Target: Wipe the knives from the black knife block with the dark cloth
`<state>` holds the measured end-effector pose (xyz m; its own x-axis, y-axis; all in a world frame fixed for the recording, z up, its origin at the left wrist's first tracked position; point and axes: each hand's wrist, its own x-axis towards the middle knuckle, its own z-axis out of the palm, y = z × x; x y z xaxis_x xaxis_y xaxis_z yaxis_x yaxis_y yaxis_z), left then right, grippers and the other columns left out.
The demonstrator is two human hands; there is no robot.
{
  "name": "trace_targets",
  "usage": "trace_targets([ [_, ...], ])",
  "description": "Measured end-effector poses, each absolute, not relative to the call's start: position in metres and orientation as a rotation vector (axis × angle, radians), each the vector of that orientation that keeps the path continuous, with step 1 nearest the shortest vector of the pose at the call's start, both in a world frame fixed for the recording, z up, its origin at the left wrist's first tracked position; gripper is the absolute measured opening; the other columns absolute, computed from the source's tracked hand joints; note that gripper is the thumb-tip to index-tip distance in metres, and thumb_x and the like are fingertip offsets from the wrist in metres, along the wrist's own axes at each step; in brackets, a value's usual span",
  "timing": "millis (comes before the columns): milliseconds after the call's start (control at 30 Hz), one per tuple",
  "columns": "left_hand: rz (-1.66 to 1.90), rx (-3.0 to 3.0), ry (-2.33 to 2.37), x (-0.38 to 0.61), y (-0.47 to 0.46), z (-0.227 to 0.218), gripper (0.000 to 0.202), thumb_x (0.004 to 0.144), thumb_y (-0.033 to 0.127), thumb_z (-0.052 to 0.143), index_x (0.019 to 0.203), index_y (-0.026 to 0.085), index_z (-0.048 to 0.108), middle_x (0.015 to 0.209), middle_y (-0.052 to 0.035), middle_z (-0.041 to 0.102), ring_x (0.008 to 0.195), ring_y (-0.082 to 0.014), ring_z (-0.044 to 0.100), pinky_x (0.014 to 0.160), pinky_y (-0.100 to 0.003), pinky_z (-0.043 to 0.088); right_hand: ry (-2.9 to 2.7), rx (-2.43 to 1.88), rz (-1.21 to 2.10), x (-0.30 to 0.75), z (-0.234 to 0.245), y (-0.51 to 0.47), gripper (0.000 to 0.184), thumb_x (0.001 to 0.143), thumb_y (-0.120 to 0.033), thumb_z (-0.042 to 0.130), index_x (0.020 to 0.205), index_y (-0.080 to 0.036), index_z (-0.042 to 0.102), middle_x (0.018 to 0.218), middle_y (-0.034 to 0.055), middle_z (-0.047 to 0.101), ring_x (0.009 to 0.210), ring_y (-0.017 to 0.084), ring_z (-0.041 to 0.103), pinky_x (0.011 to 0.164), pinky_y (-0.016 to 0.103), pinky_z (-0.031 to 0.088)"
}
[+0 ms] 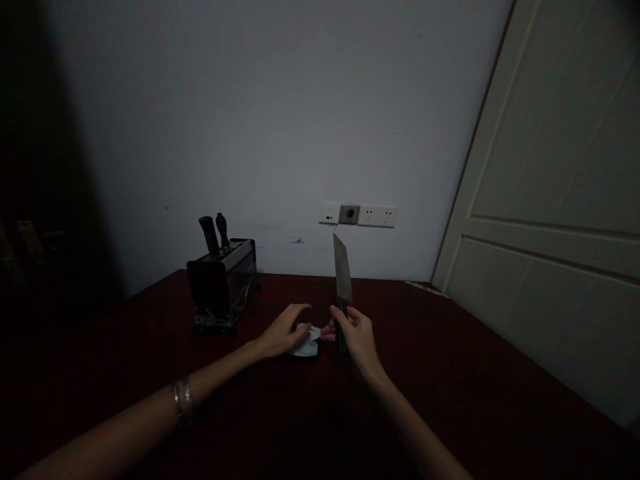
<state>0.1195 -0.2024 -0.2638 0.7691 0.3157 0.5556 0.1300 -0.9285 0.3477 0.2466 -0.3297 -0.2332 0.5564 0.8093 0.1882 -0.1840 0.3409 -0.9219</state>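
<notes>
A kitchen knife with a broad blade and dark handle stands nearly upright in my right hand, blade pointing up. My right fingers are wrapped round the handle. To the left, my left hand hovers at a crumpled white cloth, thumb over it and fingers stretched apart. Whether the thumb touches the cloth cannot be made out. Something pinkish shows between the cloth and my right fingers, too dim to name. The cloth lies on or over a dark flat thing whose shape is mostly hidden.
A dark knife block holding two black-handled tools stands at the left back of the dark red table. Wall sockets sit behind. A pale door is at right, and a thin flat strip lies by the back edge.
</notes>
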Motion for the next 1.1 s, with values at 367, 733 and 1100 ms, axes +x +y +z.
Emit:
trace_targets([
  [367,1.29,3.096,-0.572,0.1,-0.243,-0.166,0.052,0.077,0.011,0.048,0.127,0.01,0.036,0.119,-0.0168,0.051,0.115,-0.0257,0.044,0.092,-0.044,0.043,-0.631,-1.009,0.956,0.243,-0.181,-0.34,0.033,0.064,-0.043,0.069,0.068,-0.013,0.057,0.05,0.0003,0.058,0.041,0.011,0.053,0.039,0.022,0.044],
  [733,1.441,2.961,-0.764,0.103,-0.252,-0.136,0.034,0.085,0.016,0.043,0.119,0.01,0.043,0.106,-0.0157,0.058,0.106,-0.0229,0.052,0.086,-0.04,0.049,-0.602,-1.02,1.21,0.219,-0.144,-0.348,0.036,0.07,-0.049,0.062,0.079,-0.014,0.059,0.058,-0.0011,0.057,0.047,0.01,0.055,0.044,0.022,0.047],
  [1100,1.265,2.981,-0.57,0.072,-0.241,-0.078,0.038,0.081,0.009,0.039,0.119,0.012,0.036,0.101,-0.0142,0.055,0.096,-0.0202,0.054,0.078,-0.036,0.052,-0.888,-0.949,1.559,0.214,-0.118,-0.346,0.072,0.074,-0.071,0.029,0.088,-0.008,0.061,0.084,0.0154,0.068,0.065,0.021,0.067,0.055,0.03,0.051],
])
